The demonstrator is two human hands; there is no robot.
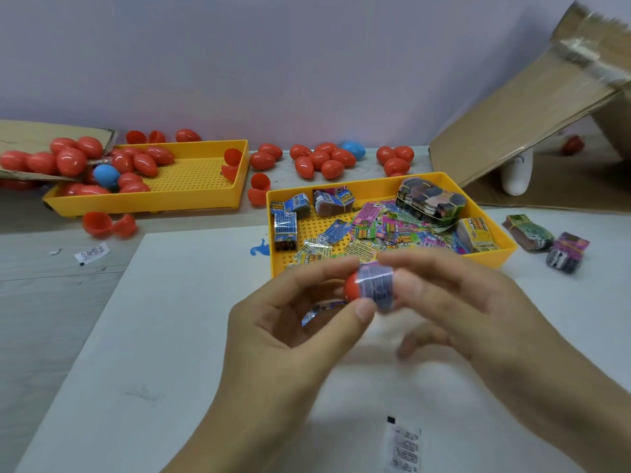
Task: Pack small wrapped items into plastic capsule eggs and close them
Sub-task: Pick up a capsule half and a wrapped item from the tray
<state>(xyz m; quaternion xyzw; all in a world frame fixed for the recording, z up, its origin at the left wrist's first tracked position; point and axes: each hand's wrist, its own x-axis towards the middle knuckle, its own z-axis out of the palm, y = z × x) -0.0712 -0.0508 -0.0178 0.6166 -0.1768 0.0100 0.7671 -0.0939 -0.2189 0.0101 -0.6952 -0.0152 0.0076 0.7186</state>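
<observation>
My left hand pinches a red capsule egg half between thumb and fingers, above the white board. A rolled blue wrapped item sticks out of that half, and my right hand holds its other end with curled fingers. Another wrapped item shows under my left fingers. Behind my hands a yellow tray holds several loose and bundled wrapped items. Closed red eggs lie along the wall.
A second yellow tray at the back left holds red eggs and a blue egg. Open red halves lie near it. Two bundles sit right of the tray. A cardboard box leans at right. A white sachet lies near me.
</observation>
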